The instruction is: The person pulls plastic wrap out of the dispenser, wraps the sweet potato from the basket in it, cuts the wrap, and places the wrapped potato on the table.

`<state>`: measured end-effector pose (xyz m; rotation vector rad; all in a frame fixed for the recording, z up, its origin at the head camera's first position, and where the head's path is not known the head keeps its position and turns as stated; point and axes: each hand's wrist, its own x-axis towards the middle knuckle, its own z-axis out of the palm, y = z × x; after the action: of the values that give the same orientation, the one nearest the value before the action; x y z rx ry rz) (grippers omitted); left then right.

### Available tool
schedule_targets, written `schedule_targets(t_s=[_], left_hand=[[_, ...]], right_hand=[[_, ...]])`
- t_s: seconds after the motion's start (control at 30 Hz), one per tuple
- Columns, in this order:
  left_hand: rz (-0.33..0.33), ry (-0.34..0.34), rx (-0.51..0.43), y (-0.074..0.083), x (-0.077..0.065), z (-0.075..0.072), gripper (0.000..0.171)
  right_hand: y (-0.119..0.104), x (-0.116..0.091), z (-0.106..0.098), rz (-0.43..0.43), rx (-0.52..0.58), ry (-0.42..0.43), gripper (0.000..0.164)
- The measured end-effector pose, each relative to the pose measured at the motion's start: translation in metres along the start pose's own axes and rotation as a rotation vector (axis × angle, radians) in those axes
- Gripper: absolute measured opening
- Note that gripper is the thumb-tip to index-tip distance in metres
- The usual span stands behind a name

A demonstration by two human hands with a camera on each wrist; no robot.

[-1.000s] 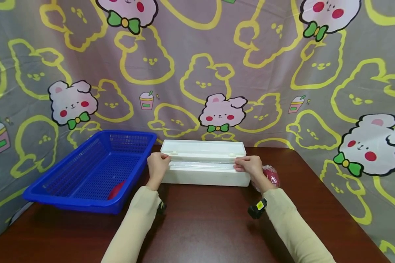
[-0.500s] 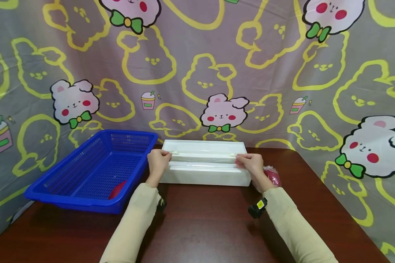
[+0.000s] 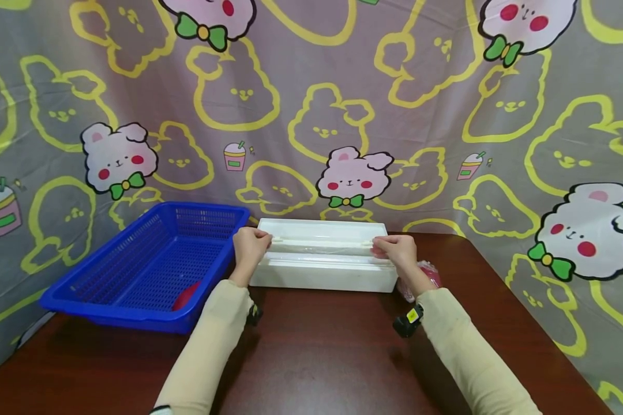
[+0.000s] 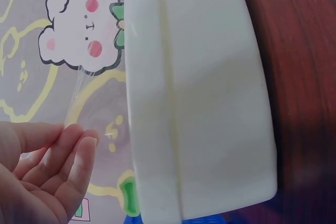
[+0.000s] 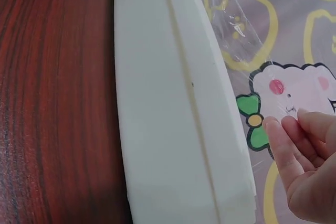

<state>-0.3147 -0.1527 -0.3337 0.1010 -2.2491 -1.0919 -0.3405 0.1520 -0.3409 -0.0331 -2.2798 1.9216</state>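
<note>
Clear plastic wrap [image 4: 79,90] stretches up out of a long white wrap dispenser [image 3: 322,276], whose lid stands raised at the back. My left hand [image 3: 250,251] pinches the wrap at its left corner between thumb and fingers, above the box's left end. At the other end, my right hand [image 3: 398,252] pinches the right corner. Both wrist views show the dispenser's smooth white front beside the fingers, and the sheet in the right wrist view looks creased [image 5: 241,30]. The roll inside is mostly hidden by the front wall.
A blue plastic basket [image 3: 57,301] stands at the left, with a red object [image 3: 186,295] inside. Behind my right wrist lies a red item in clear wrap [image 3: 428,272], partly hidden. A patterned curtain [image 3: 342,104] hangs behind the dark wooden table [image 3: 322,357].
Both hands have risen a little and drawn more of the plastic wrap up from the dispenser. The basket and the red things have stayed in place.
</note>
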Motion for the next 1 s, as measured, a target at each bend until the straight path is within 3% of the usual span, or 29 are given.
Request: schedule_targets(t_s=[0.3,0.63,1.0], left_hand=[[-0.028,-0.035,-0.016,0.006,0.004,-0.005,0.011],[0.017,-0.023,0.012,0.014,0.009,-0.009,0.011],[-0.049,-0.08,-0.052,0.019,0.018,-0.012,0.011]], right_hand=[[-0.007,0.001,-0.001,-0.032,0.007,-0.013,0.029],[-0.015,0.003,-0.001,-0.029,0.05,0.0,0.027],[-0.024,0.006,-0.007,-0.043,0.033,-0.014,0.028]])
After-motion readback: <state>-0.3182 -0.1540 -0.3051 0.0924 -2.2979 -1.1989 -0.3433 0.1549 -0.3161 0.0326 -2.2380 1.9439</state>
